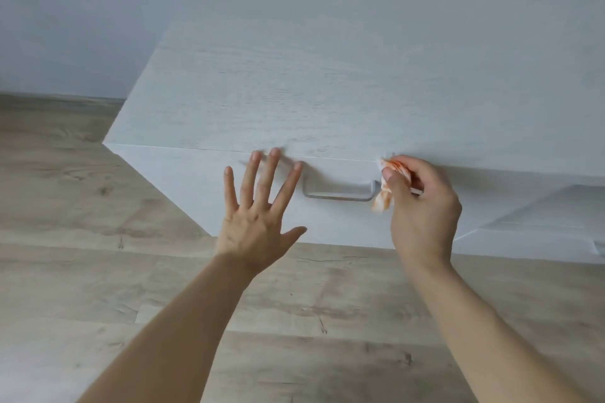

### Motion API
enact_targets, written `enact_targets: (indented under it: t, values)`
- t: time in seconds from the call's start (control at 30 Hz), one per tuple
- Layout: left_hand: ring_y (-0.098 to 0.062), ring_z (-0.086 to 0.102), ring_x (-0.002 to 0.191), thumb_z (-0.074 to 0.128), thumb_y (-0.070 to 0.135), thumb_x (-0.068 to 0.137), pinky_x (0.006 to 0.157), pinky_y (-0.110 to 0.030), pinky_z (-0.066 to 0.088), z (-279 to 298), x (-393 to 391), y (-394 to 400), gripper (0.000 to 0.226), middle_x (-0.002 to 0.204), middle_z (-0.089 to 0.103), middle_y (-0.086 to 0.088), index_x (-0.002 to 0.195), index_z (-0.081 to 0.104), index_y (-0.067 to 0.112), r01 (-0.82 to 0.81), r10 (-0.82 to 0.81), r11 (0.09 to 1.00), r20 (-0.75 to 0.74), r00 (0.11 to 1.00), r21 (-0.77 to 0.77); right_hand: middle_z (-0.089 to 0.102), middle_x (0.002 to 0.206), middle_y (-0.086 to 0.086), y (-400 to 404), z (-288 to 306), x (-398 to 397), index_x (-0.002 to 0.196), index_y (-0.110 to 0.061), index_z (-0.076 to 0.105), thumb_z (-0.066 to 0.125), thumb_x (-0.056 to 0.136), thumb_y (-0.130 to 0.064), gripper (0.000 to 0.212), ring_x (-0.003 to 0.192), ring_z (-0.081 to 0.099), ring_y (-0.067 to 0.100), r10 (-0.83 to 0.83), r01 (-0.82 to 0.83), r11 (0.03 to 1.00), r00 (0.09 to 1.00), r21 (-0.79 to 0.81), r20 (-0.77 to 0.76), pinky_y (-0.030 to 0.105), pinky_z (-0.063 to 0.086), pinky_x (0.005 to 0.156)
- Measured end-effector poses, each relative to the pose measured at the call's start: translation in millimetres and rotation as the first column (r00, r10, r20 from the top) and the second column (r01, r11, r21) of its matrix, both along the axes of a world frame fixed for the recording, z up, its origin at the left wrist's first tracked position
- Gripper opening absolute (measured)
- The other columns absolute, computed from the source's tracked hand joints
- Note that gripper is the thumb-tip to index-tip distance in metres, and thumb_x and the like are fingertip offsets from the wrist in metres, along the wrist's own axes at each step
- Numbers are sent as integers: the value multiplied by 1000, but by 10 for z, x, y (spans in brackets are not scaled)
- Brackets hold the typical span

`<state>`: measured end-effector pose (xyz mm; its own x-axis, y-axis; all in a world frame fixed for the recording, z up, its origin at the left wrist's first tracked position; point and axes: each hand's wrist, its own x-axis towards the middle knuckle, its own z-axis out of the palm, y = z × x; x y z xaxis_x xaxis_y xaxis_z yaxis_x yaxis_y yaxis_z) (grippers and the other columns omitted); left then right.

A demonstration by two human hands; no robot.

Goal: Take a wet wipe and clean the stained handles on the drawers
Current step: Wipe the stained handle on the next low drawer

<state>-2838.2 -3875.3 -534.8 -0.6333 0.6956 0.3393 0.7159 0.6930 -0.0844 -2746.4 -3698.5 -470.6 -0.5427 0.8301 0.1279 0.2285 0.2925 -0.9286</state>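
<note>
Here, at the far left, a pale wall [65, 26] met a wood-grain floor [82, 206] that ran toward the near edge of the view. A white chest of drawers [294, 82] stood on that floor, its flat top tilting away toward the wall and its front face turned toward the viewer.

The left hand [255, 222] was spread wide, all five fingers apart and gripping nothing. Its fingertips [274, 152] reached the top front edge of the chest, just left of the handle; the motion blur there made it hard to tell whether they pressed on the surface.

The drawer front [327, 216] was shut, so nothing of its contents showed. On it sat the handle [339, 190], a slim metal bar with its long axis running left to right across the drawer front, its two ends bent back into the panel. No stain could be made out on the exposed part of the bar.

The right hand [422, 206] was curled tight around a wet wipe [386, 186], bunched and smeared orange, pressed at the right end of the handle. One end of the crumpled wipe hung down below the thumb, while the other poked up above the fingers near the top edge of the drawer.

Farther right, a lower white drawer front [556, 213] jutted out, only partly in view.
</note>
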Motion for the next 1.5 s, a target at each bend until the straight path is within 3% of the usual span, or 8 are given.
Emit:
enact_targets:
  t: [0.1, 0.2, 0.37, 0.63, 0.93, 1.07, 1.3, 1.5]
  values:
    - [-37, 1, 141, 59, 72, 68, 110, -61, 4, -325, -244, 104, 106, 152, 4, -16, 150, 13, 23, 37, -4, 992, -258, 966, 120, 66, 95, 3, 12, -218, -42, 94, -18, 68, 65, 87, -12, 9, 71, 59, -10, -22, 29, 999, 976, 29, -217, 1, 39, 64]
    - [-36, 5, 138, 55, 77, 72, 108, -62, 11, -488, -471, 180, 102, 149, 9, -18, 149, 17, 23, 83, 24, 974, -459, 888, 213, 66, 97, 9, 0, -396, -102, 95, -15, 68, 64, 88, -15, 8, 74, 61, -2, -22, 47, 997, 924, 56, -382, 9, 43, 69]
    - [-39, 15, 136, 46, 80, 78, 106, -61, 14, -599, -648, 279, 91, 146, 17, -19, 146, 27, 22, 161, 62, 931, -577, 814, 328, 65, 98, 9, 38, -701, -113, 98, -17, 66, 59, 91, -18, 10, 77, 59, -1, -72, 191, 968, 834, 163, -548, 10, 42, 73]
    - [-43, 6, 138, 53, 73, 79, 107, -64, 1, -739, -567, 557, 92, 152, 18, -23, 148, 22, 21, 211, 94, 755, -420, 902, 621, 59, 97, 4, 121, -900, -180, 98, -8, 60, 58, 91, -18, 12, 78, 54, -7, -63, 334, 895, 749, 294, -659, 5, 39, 73]
    - [-41, -9, 140, 52, 76, 77, 109, -41, -22, -786, -507, 624, 98, 155, -1, -17, 151, 8, 29, 162, 80, 716, -311, 947, 679, 65, 77, 2, 42, -1142, -313, 78, -25, 52, 62, 89, -11, 20, 72, 65, 19, 25, 199, 959, 649, 202, -761, 39, 55, 72]
    - [-43, -10, 139, 52, 77, 77, 107, -40, -24, -764, -492, 623, 101, 155, -1, -21, 152, 6, 26, 151, 75, 741, -305, 949, 654, 69, 87, 9, -68, -1311, -311, 89, -13, 60, 62, 89, -15, 2, 79, 67, 5, 96, 143, 961, 628, 236, -772, 22, 53, 70]
    - [-45, -11, 138, 51, 78, 76, 107, -55, -13, -760, -472, 633, 103, 154, -1, -25, 152, 6, 23, 142, 72, 744, -290, 954, 653, 69, 94, 9, -40, -1304, -273, 94, -21, 61, 66, 84, -15, 12, 90, 67, 16, 89, 149, 956, 670, 251, -737, 26, 51, 80]
    - [-43, -13, 139, 49, 79, 77, 107, -44, -23, -748, -459, 624, 102, 155, -3, -22, 152, 3, 26, 146, 57, 743, -279, 959, 653, 68, 90, 17, -40, -1161, -313, 94, -7, 66, 64, 87, -9, 8, 72, 65, 8, -2, 145, 981, 665, 127, -747, 21, 54, 69]
